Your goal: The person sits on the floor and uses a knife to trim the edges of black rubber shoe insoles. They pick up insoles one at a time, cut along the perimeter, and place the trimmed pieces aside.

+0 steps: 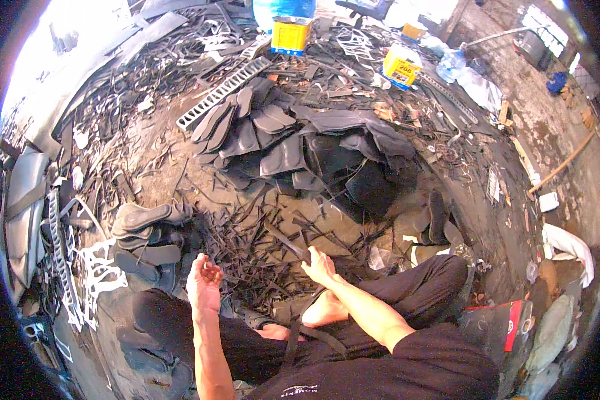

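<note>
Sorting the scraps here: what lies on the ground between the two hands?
In the head view, a tangle of dark rubber strips lies between the left hand and right hand.

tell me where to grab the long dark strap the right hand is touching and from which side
Grip the dark strap at its near end, where the right hand already meets it. Come from the right and above: it lies flat and slanting away to the upper left across the heap of strips, so its far end is tangled among them, while the near end looks clearer.

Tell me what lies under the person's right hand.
The right hand grips a dark strap above a heap of black rubber strips. The ground beneath that heap is covered.
</note>
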A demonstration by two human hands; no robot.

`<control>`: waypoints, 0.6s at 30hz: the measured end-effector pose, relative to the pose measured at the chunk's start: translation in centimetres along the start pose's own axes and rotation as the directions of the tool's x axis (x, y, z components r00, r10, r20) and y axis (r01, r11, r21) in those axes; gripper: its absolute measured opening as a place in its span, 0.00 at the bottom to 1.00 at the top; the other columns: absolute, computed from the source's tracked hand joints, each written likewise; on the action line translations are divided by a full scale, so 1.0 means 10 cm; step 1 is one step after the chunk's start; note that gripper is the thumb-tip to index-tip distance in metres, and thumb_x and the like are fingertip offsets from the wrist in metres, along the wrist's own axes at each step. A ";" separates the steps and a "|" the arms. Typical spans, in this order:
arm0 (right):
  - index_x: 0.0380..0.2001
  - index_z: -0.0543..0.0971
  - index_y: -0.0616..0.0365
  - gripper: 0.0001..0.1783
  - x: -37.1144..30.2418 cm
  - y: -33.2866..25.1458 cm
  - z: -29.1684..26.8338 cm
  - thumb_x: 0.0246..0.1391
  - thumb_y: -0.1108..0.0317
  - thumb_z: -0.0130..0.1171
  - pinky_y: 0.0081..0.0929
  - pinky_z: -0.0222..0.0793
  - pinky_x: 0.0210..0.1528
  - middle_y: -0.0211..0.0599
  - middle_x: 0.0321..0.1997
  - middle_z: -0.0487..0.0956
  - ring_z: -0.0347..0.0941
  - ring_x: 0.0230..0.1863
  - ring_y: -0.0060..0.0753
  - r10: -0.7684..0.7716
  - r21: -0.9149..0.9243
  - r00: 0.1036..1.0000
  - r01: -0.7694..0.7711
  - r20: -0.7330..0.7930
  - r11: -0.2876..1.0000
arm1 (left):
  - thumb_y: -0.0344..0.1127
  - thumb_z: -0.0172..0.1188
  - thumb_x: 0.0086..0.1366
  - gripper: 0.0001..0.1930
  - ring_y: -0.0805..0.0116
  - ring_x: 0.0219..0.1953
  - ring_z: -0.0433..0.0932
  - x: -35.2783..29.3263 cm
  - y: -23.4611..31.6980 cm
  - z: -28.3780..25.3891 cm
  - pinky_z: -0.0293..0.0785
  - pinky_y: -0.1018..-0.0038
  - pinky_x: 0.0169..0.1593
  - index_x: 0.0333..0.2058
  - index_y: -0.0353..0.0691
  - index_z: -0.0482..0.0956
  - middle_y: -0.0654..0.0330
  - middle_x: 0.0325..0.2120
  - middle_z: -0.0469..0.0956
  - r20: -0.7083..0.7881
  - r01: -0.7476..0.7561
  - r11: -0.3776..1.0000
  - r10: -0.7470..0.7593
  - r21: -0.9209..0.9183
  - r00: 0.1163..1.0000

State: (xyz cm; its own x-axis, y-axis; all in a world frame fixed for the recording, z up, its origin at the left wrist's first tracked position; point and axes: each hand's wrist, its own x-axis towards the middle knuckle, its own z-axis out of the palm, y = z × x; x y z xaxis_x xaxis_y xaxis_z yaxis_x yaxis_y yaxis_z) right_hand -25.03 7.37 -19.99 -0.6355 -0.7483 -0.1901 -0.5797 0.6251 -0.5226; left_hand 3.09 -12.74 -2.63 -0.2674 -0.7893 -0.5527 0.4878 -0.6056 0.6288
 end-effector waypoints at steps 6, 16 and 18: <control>0.72 0.62 0.59 0.44 -0.01 -0.07 -0.03 0.59 0.52 0.68 0.56 0.76 0.61 0.64 0.62 0.77 0.77 0.61 0.64 0.052 -0.019 0.991 -0.050 0.126 0.999 | 0.41 0.70 0.69 0.09 0.70 0.31 0.80 0.10 -0.02 -0.26 0.78 0.70 0.39 0.35 0.46 0.81 0.69 0.25 0.78 -0.039 0.013 0.998 -0.011 0.055 0.999; 0.66 0.67 0.65 0.39 0.07 -0.28 -0.42 0.56 0.58 0.66 0.52 0.76 0.61 0.61 0.60 0.80 0.78 0.60 0.61 -0.087 0.176 0.981 0.118 -0.174 0.977 | 0.40 0.69 0.70 0.08 0.69 0.30 0.80 -0.03 -0.04 -0.19 0.78 0.70 0.35 0.35 0.46 0.80 0.69 0.24 0.76 -0.023 0.021 0.992 -0.018 0.121 1.000; 0.64 0.68 0.65 0.37 0.24 -0.33 -0.60 0.56 0.59 0.67 0.51 0.74 0.62 0.61 0.61 0.78 0.78 0.60 0.62 0.000 0.247 0.964 0.069 -0.268 0.967 | 0.40 0.69 0.70 0.08 0.69 0.30 0.80 -0.12 -0.03 -0.09 0.79 0.70 0.35 0.35 0.45 0.80 0.69 0.24 0.76 -0.045 0.022 0.989 -0.015 0.144 0.999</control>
State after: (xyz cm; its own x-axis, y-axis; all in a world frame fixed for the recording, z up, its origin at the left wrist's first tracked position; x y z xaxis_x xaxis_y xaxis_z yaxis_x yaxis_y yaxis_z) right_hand -27.68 4.81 -13.71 -0.7487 -0.6617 0.0394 -0.4782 0.4980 -0.7234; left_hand 3.98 -11.53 -2.62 -0.2368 -0.7746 -0.5864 0.3572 -0.6307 0.6889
